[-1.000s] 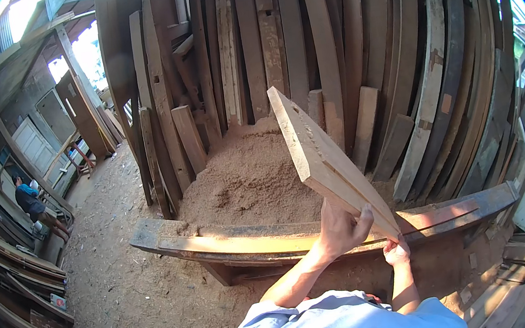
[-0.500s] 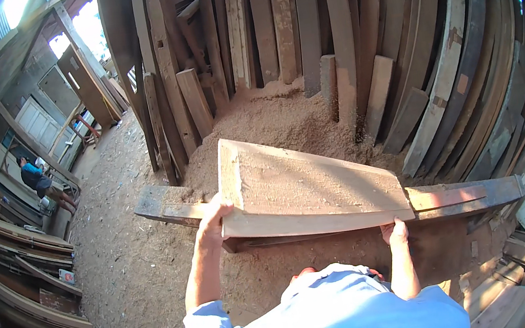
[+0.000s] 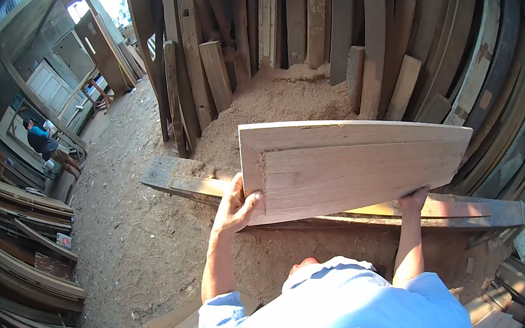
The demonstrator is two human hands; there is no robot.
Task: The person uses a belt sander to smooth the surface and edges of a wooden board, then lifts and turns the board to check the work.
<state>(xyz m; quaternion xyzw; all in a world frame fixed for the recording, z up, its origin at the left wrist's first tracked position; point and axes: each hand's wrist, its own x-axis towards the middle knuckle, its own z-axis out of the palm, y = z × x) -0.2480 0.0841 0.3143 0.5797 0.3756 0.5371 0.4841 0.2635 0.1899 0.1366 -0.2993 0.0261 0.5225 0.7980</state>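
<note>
A pale wooden panel [image 3: 348, 170] with a raised middle and bevelled border is held tilted up in front of me. My left hand [image 3: 237, 205] grips its left end near the lower corner, thumb on the face and fingers behind. At the lower right edge, my right hand [image 3: 415, 200] is closed around the panel from below, its fingers partly hidden. Beneath and behind the panel runs a thick wooden beam [image 3: 176, 182], with wood shavings on its left end. The panel hides the beam's middle.
Many upright planks [image 3: 337, 20] lean along the far side behind a heap of sawdust [image 3: 274, 97]. Stacked boards [image 3: 22, 259] lie at the left edge. Another person [image 3: 43, 142] stands farther back on the left. Wood offcuts [image 3: 513, 284] lie at the lower right.
The panel has been tipped from nearly flat to steeply upright, its face turned toward me. Loose sawdust on its face is mostly gone. Both hands have moved with it, and the view has shifted.
</note>
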